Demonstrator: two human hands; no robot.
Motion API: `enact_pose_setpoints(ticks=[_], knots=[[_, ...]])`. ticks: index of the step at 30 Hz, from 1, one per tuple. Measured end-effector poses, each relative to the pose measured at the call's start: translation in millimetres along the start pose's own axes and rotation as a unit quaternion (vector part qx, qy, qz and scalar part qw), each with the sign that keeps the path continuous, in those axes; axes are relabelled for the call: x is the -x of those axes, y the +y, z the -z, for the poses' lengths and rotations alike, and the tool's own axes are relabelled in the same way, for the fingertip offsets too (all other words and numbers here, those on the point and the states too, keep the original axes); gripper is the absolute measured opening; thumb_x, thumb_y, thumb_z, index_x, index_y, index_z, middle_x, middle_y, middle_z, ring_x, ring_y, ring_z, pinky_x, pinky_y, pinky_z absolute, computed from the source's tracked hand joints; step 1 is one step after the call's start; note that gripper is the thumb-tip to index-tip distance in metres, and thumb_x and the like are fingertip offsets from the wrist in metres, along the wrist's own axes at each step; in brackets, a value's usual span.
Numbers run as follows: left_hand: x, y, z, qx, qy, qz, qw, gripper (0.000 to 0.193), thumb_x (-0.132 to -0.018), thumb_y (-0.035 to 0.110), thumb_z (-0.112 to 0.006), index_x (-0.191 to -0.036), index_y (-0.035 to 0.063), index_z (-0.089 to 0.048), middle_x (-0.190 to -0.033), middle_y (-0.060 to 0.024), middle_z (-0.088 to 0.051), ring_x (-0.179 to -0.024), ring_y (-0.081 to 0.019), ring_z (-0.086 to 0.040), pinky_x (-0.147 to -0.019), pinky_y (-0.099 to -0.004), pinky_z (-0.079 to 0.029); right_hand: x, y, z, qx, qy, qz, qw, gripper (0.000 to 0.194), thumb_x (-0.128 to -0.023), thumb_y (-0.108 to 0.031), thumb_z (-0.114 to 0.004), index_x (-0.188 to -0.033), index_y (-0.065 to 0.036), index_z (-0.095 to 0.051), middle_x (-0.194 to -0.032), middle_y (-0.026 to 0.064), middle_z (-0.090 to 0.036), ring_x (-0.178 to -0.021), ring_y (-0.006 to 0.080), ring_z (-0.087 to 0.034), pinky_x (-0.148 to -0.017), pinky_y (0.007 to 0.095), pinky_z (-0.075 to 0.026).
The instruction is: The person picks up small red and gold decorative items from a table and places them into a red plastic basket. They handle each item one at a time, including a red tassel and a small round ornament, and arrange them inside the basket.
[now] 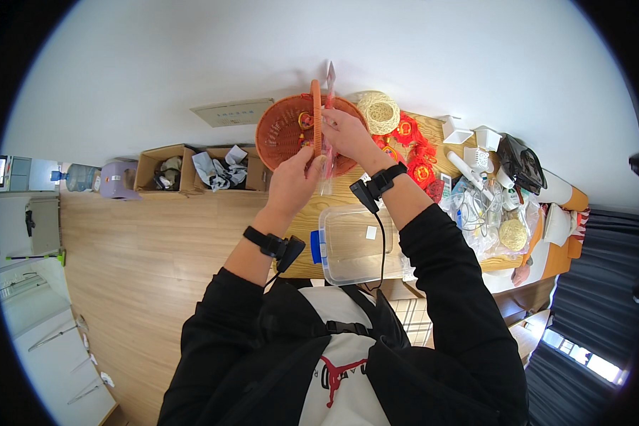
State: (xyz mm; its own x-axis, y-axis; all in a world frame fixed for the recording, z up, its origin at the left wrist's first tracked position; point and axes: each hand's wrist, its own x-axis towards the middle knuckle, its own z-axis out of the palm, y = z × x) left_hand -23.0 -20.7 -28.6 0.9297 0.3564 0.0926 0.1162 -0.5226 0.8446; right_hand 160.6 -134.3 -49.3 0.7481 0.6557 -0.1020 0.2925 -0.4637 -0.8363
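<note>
An orange-brown woven basket with an arched handle stands at the table's far edge, against the wall. Alongside the handle runs a long clear plastic packet with something red inside. My right hand pinches its middle, over the basket. Lower down, my left hand grips the packet close to the handle's near end; the fingers partly hide the contact. Small red and yellow ornaments lie inside the basket. Red tasselled decorations are spread on the table to the right of my right hand.
A clear plastic box with a blue latch is in front of me on the wooden table. A straw-coloured woven ball touches the basket's right side. Bagged items crowd the right. Cardboard boxes stand left. Another person's hand shows at right.
</note>
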Motion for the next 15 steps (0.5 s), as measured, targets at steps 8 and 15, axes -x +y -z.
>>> enact_pose_setpoints(ticks=[8,15], knots=[[-0.7,-1.6,0.2,0.001,-0.009,0.001,1.0,0.025,-0.111,0.033,-0.07,-0.117,0.0086,-0.07,-0.096,-0.022,-0.077,-0.088,-0.046,-0.075,-0.073,-0.0544,-0.059,-5.3,2.7,-5.5,0.006,-0.015,0.067,0.998,0.037,-0.112,-0.025,-0.062,-0.14,-0.005,-0.075,-0.131,0.0229,-0.077,-0.121,0.0425,-0.073,-0.105,0.0488,-0.059],[-0.8,1.5,-0.5,-0.001,0.007,-0.015,1.0,0.026,-0.114,0.026,-0.07,-0.105,0.0011,-0.069,-0.082,-0.0149,-0.077,-0.074,-0.0281,-0.077,-0.069,-0.0375,-0.058,-7.2,3.0,-8.2,0.013,-0.042,0.07,0.997,0.035,-0.113,-0.025,-0.059,-0.137,-0.005,-0.075,-0.126,0.023,-0.078,-0.118,0.0424,-0.073,-0.103,0.049,-0.059]])
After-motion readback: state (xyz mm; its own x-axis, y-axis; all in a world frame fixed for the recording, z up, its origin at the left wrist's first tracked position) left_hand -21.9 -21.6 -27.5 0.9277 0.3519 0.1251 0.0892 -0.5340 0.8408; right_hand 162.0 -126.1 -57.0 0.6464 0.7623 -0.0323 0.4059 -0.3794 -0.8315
